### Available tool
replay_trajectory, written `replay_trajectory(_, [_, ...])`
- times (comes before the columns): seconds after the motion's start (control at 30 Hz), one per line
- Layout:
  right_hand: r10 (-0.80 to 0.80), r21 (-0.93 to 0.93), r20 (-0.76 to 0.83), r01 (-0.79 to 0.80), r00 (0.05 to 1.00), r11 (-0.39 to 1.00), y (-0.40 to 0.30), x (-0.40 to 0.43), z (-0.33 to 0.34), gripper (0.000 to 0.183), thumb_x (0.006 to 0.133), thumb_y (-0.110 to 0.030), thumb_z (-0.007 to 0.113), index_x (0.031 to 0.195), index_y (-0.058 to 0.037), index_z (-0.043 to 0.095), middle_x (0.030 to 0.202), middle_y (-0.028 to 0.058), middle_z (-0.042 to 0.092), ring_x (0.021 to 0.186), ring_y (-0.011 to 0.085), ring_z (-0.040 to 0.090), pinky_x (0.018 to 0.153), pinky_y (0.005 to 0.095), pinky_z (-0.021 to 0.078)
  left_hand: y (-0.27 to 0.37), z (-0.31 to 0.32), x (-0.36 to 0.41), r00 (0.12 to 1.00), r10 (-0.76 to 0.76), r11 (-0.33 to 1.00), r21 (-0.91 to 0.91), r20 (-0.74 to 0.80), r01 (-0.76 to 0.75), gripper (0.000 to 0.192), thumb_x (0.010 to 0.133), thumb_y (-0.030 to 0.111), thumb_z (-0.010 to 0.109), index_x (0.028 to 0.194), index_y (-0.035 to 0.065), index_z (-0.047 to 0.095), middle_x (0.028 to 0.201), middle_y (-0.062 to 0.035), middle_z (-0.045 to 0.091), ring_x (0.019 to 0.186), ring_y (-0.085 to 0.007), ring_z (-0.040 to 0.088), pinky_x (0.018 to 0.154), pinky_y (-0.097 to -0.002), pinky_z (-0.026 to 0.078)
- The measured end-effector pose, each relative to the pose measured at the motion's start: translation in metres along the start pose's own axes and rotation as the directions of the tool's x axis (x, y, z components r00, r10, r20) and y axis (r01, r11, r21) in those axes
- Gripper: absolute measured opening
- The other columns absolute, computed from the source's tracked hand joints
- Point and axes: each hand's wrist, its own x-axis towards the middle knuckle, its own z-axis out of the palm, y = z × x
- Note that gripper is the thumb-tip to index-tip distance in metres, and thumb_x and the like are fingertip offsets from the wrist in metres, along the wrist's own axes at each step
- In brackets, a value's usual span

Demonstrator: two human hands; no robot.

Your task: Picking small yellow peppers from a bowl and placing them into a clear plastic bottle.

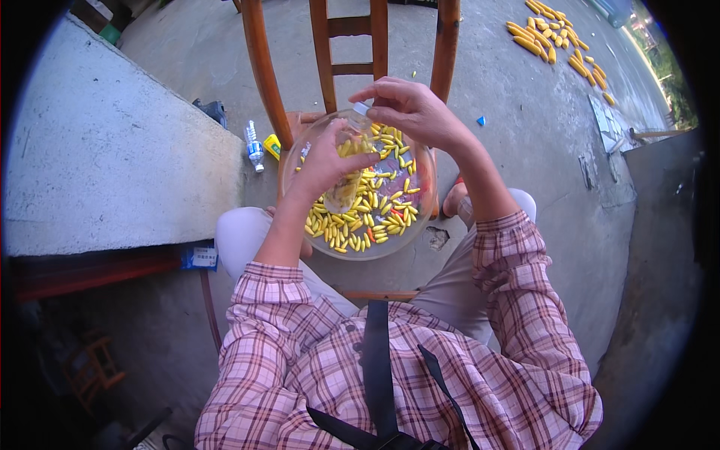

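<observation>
My left hand is wrapped around a clear plastic bottle, which leans with its mouth away from me. Yellow-green peppers and some cloudy matter show through its wall. Between the thumb and fingers of my right hand is a white cap, right at the bottle's mouth; whether it is seated on the neck I cannot tell. Below both hands lies a round clear tray on a wooden chair. Many small yellow-green peppers are spread across it, with a few red ones and some white grains among them.
The chair's wooden back rises beyond the tray. A concrete ledge stands on the left. On the floor are an empty water bottle, a yellow packet, a blue scrap and many corn cobs. A blue-white packet sits under the ledge.
</observation>
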Motion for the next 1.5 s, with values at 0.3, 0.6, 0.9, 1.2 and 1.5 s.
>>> replay_trajectory(0.3, [-0.106,-0.248,0.143,0.139,0.984,0.959,-0.001,-0.018,-0.015,0.029,0.093,-0.007,0.070,0.121,-0.0063,0.070,0.106,0.0108,0.068,0.092,0.0212,0.067,0.080,0.0323,0.0549,0.001,-0.001,-0.003,0.976,0.002,0.997,-0.077,0.219,0.015,0.084,0.071,0.046,0.090,0.132,0.0011,0.055,0.127,-0.0183,0.063,0.122,-0.0273,0.060,0.103,-0.0369,0.046])
replay_trajectory(0.6, [0.280,-0.357,0.016,-0.256,0.960,0.898,0.000,-0.020,0.011,0.031,0.102,-0.028,0.059,0.110,0.0017,0.064,0.093,0.0206,0.067,0.088,0.0313,0.067,0.077,0.0428,0.0521,-0.010,0.015,-0.002,0.995,-0.006,0.981,0.192,0.101,-0.014,0.079,0.072,0.052,0.088,0.125,0.0024,0.057,0.123,-0.0210,0.064,0.116,-0.0312,0.063,0.097,-0.0377,0.049])
replay_trajectory(0.9, [0.146,-0.405,-0.064,-0.160,0.987,0.900,0.044,-0.026,0.032,0.037,0.104,-0.033,0.054,0.106,0.0038,0.062,0.092,0.0214,0.066,0.087,0.0357,0.066,0.078,0.0430,0.0497,0.005,0.019,-0.003,0.990,-0.096,0.940,0.337,0.106,0.055,0.087,0.071,0.054,0.087,0.132,0.0017,0.051,0.128,-0.0250,0.063,0.120,-0.0341,0.063,0.100,-0.0406,0.048])
replay_trajectory(1.2, [0.559,0.414,-0.263,-0.432,0.786,0.801,0.056,-0.024,0.004,0.029,0.102,-0.025,0.055,0.103,0.0005,0.068,0.074,0.0078,0.062,0.068,0.0140,0.060,0.058,0.0288,0.0466,-0.018,-0.032,0.005,0.888,0.018,0.739,-0.604,0.459,0.298,0.087,0.095,0.072,0.046,0.143,-0.0011,0.043,0.127,-0.0203,0.064,0.114,-0.0254,0.067,0.091,-0.0356,0.059])
replay_trajectory(1.5, [0.772,0.876,0.246,-0.475,0.586,0.081,0.079,-0.035,0.031,0.026,0.101,-0.034,0.047,0.085,-0.0133,0.045,0.061,-0.0005,0.037,0.044,0.0105,0.031,0.040,0.0274,0.0245,-0.007,-0.033,-0.008,0.964,0.248,0.735,-0.630,-0.097,-0.252,0.071,0.105,0.057,0.042,0.147,0.0001,0.038,0.136,-0.0179,0.057,0.124,-0.0247,0.059,0.108,-0.0351,0.046])
